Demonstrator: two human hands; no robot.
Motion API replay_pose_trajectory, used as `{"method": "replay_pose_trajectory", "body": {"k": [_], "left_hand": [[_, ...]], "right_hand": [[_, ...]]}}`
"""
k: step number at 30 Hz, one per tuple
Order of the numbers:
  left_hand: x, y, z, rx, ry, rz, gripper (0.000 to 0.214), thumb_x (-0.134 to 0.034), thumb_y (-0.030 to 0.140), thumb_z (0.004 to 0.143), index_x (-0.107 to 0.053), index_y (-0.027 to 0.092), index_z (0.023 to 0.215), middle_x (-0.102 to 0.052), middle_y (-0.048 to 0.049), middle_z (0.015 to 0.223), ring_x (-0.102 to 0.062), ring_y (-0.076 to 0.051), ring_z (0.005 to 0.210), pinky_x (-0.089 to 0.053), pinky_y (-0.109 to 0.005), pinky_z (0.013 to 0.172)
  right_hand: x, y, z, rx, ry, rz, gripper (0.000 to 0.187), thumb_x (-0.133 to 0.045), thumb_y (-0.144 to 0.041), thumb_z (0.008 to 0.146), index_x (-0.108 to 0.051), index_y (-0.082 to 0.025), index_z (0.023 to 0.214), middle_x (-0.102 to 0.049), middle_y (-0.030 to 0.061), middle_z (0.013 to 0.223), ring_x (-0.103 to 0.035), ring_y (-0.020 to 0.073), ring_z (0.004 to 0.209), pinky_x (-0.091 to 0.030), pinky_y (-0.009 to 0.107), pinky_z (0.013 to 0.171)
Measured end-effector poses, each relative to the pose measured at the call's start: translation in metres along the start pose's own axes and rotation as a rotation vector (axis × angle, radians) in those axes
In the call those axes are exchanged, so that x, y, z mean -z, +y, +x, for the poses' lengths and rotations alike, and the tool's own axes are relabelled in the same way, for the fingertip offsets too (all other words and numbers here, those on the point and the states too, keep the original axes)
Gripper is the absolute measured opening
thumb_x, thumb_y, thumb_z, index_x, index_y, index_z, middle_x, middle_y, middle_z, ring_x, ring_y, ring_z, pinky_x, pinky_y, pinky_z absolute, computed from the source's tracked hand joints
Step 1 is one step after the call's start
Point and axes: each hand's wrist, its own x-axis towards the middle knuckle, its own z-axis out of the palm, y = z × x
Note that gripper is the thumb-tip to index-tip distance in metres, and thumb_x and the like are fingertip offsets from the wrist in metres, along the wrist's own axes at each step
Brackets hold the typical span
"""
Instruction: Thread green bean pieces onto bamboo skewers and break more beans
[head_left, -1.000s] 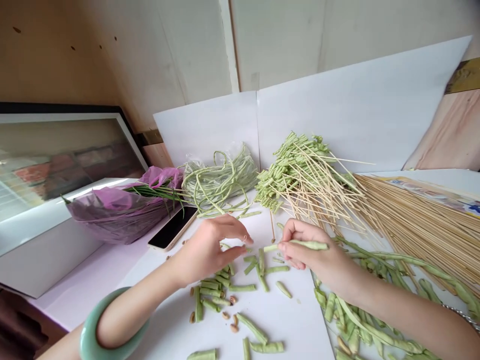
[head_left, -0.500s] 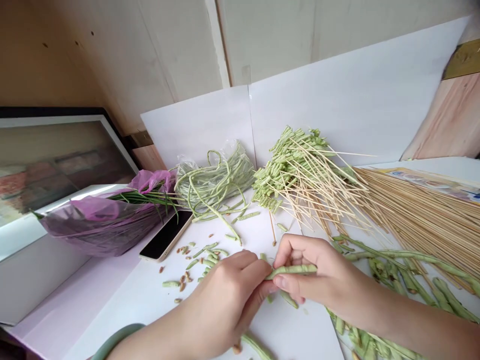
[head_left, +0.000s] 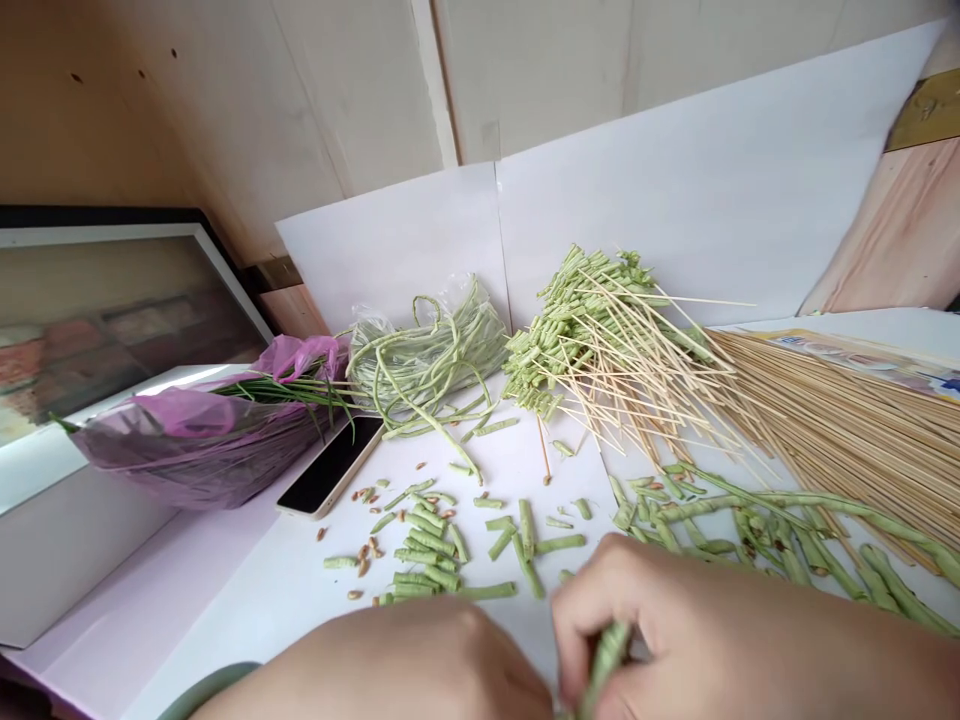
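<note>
Up close, the right hand [head_left: 697, 640] was curled nearly shut around a green long bean [head_left: 604, 665], which hung down between thumb and fingers. The left hand [head_left: 420, 665] showed only as a blurred back along the lower edge (whether it held anything, I could not tell). The step in hand looked like breaking beans into short lengths, and the next move called for a firm pinch on that bean. Just beyond lay cut bean pieces [head_left: 424, 555] and loose seeds [head_left: 364, 550] on a white sheet [head_left: 540, 470], with more beans [head_left: 772, 530] to the right. Farther off were a phone [head_left: 330, 465], a plastic bag of beans [head_left: 427, 365], bean-threaded skewers [head_left: 577, 330] and bare skewers [head_left: 847, 430].
</note>
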Motion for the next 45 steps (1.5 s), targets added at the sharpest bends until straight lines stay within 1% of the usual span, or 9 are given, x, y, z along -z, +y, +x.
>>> {"method": "replay_pose_trajectory", "body": {"k": [5,8,11,15,20,27,35,40,45], "left_hand": [[0.019,-0.004,0.0,0.308,0.21,0.096,0.018,-0.055,0.032,0.091,-0.064,0.018,0.083,-0.061,-0.0011,0.069,-0.052,-0.014,0.061,-0.041,-0.023,0.056],[0.021,-0.01,0.003,0.436,0.274,0.112,0.019,-0.056,0.033,0.09,-0.066,0.018,0.09,-0.064,-0.0011,0.076,-0.053,-0.014,0.065,-0.04,-0.023,0.057],[0.02,-0.013,0.006,0.486,0.284,0.094,0.017,-0.053,0.027,0.091,-0.067,0.018,0.094,-0.067,-0.0008,0.079,-0.056,-0.014,0.067,-0.039,-0.023,0.057],[0.019,-0.016,0.005,0.484,0.319,0.108,0.021,-0.051,0.022,0.091,-0.066,0.019,0.106,-0.071,-0.0013,0.091,-0.062,-0.016,0.077,-0.044,-0.024,0.068],[0.018,-0.023,0.002,0.445,0.392,0.177,0.029,-0.049,0.024,0.094,-0.064,0.024,0.119,-0.071,-0.0015,0.101,-0.062,-0.016,0.081,-0.045,-0.027,0.076],[0.016,-0.03,0.002,0.382,0.416,0.182,0.031,-0.041,0.023,0.098,-0.071,0.021,0.108,-0.07,-0.0065,0.095,-0.062,-0.019,0.087,-0.047,-0.029,0.079],[0.012,-0.044,-0.003,0.292,0.486,0.235,0.026,-0.049,0.021,0.094,-0.075,0.024,0.094,-0.07,-0.007,0.098,-0.062,-0.021,0.09,-0.049,-0.032,0.079],[0.009,-0.048,-0.006,0.306,0.521,0.239,0.023,-0.055,0.02,0.09,-0.074,0.025,0.079,-0.069,-0.0063,0.107,-0.06,-0.023,0.1,-0.049,-0.034,0.081],[0.01,-0.048,-0.004,0.37,0.582,0.208,0.011,-0.062,0.017,0.082,-0.066,0.023,0.074,-0.067,-0.004,0.103,-0.06,-0.022,0.099,-0.047,-0.033,0.082]], "right_hand": [[0.003,0.02,0.018,0.127,0.361,0.224,0.023,-0.067,-0.042,0.079,-0.068,-0.02,0.087,-0.056,-0.004,0.063,-0.048,0.0114,0.059,-0.037,0.023,0.054],[0.006,0.028,0.022,0.095,0.476,0.268,0.028,-0.061,-0.037,0.08,-0.072,-0.021,0.1,-0.06,-0.0011,0.065,-0.061,0.0185,0.074,-0.047,0.031,0.072],[0.008,0.032,0.022,0.105,0.5,0.35,0.034,-0.056,-0.032,0.081,-0.072,-0.02,0.108,-0.068,0.0036,0.074,-0.064,0.024,0.094,-0.046,0.038,0.09],[0.007,0.034,0.023,0.142,0.476,0.287,0.036,-0.057,-0.03,0.082,-0.07,-0.02,0.115,-0.072,0.005,0.082,-0.066,0.0238,0.093,-0.05,0.04,0.089],[0.003,0.032,0.022,0.192,0.542,-0.104,0.036,-0.059,-0.018,0.081,-0.07,-0.028,0.113,-0.07,0.003,0.111,-0.064,0.0245,0.104,-0.05,0.039,0.092],[0.02,0.023,0.015,0.177,0.649,-0.214,0.024,-0.052,-0.011,0.084,-0.071,-0.022,0.093,-0.074,0.0015,0.081,-0.071,0.02,0.077,-0.053,0.03,0.069],[0.056,0.01,-0.005,0.184,0.869,-0.366,0.02,-0.053,-0.014,0.08,-0.069,-0.023,0.09,-0.075,0.0034,0.088,-0.072,0.0235,0.076,-0.052,0.03,0.06],[0.066,0.005,-0.015,0.156,0.994,-0.505,0.023,-0.053,-0.014,0.079,-0.071,-0.023,0.09,-0.074,0.0032,0.089,-0.069,0.0237,0.077,-0.051,0.034,0.068],[0.066,0.005,-0.018,0.141,1.003,-0.556,0.017,-0.054,-0.026,0.082,-0.071,-0.023,0.087,-0.072,0.0023,0.076,-0.062,0.0184,0.054,-0.043,0.028,0.048]]}}
